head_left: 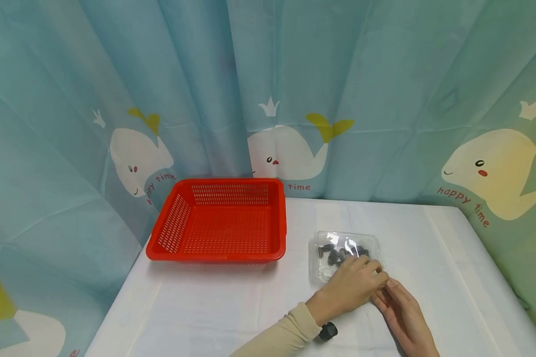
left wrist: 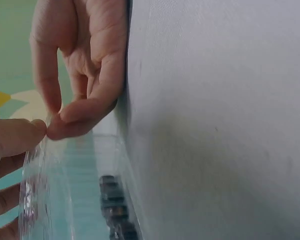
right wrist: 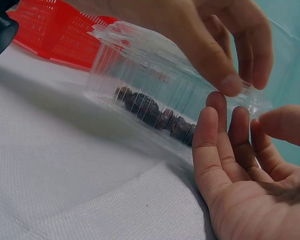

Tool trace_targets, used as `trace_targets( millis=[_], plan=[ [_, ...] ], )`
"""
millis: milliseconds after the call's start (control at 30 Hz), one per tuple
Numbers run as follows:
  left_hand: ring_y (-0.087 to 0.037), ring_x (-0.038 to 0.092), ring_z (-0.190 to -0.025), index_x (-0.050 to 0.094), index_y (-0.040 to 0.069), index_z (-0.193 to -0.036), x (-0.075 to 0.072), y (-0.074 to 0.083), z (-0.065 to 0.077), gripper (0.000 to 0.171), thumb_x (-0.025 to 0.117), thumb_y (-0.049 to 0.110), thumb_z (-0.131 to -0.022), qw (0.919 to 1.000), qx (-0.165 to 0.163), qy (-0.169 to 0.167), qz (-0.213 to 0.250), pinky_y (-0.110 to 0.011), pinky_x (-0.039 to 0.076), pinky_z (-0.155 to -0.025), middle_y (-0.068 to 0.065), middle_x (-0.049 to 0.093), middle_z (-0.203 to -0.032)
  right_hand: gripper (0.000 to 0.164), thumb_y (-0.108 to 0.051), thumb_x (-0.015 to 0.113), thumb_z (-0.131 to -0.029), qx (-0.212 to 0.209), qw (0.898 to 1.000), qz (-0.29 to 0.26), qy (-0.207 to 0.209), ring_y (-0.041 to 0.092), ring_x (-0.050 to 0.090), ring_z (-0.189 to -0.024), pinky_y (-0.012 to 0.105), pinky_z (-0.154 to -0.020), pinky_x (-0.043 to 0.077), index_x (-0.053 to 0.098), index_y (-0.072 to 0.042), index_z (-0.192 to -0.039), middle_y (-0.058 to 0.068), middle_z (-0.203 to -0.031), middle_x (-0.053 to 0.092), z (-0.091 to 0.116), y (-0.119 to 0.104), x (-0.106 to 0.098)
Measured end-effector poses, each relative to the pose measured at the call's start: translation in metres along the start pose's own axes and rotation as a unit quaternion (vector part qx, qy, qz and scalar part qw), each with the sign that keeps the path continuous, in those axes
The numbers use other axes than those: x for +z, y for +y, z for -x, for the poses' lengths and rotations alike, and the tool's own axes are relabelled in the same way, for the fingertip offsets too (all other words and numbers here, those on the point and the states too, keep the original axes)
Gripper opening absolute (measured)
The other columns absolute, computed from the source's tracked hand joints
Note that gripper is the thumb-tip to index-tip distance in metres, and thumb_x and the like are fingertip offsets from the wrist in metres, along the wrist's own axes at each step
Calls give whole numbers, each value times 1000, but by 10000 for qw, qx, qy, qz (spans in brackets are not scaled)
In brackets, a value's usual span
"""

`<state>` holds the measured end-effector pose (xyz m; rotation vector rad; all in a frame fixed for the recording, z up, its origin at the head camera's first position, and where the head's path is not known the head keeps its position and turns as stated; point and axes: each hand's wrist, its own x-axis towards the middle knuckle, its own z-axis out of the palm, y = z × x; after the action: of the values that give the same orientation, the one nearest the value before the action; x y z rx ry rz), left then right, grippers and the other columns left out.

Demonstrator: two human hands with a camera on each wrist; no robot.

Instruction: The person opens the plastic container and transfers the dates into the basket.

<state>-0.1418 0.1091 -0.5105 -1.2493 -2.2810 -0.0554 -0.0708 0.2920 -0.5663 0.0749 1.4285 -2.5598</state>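
Observation:
A clear plastic lidded box (head_left: 319, 270) sits on the white table with several dark lumpy pieces (head_left: 333, 257) inside. My left hand (head_left: 355, 280) reaches over its near right corner, and the thumb presses the rim in the left wrist view. Opposite it at that corner, my right hand (head_left: 404, 315) lies palm up. In the right wrist view the right hand (right wrist: 255, 185) pinches the lid's edge between thumb and index finger, its other fingers loosely raised. The left hand (right wrist: 215, 45) bends over the lid from above, fingertips at the same edge.
A red plastic basket (head_left: 232, 257) with slotted walls stands at the back left of the table (head_left: 196, 307). Next to the beige left sleeve (head_left: 286, 329) shows a small black object (head_left: 328, 331). A blue curtain (head_left: 303, 59) with whale prints hangs behind.

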Motion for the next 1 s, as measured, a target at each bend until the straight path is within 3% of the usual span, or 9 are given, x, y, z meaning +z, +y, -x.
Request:
trace_targets(
  millis=[133,267,667,1000],
  plan=[
    [-5,64,-107,71,34,-121,-3,-6,7,19,63,37,-104,10000,70,-27,52,-20,53,-88,16,68,-117,36,-17,28,-116,-89,9987,-404,-307,7,66,-123,22,-109,52,61,-16,-130,-6,-130,63,1,-1,0],
    [-6,64,-110,71,33,-123,-2,-13,15,24,67,27,-100,9999,79,-52,54,-22,52,-94,15,68,-118,34,-17,29,-116,-81,9984,-471,-309,9,67,-118,23,-106,54,61,-15,-127,-3,-124,66,1,-1,1],
    [-7,64,-105,74,32,-114,-5,-33,35,19,69,23,-99,9995,-202,209,113,-22,52,-87,15,70,-112,22,-30,42,-114,193,9956,727,567,4,68,-111,20,-102,56,57,-20,-127,-6,-117,67,-4,1,2],
    [-7,63,-109,74,31,-113,-8,-46,53,16,69,22,-100,9986,-289,241,366,-23,52,-92,15,70,-110,31,-39,48,-111,430,9863,1165,1082,3,67,-111,21,-103,55,52,-17,-132,-6,-117,65,-5,1,7]
  ],
)
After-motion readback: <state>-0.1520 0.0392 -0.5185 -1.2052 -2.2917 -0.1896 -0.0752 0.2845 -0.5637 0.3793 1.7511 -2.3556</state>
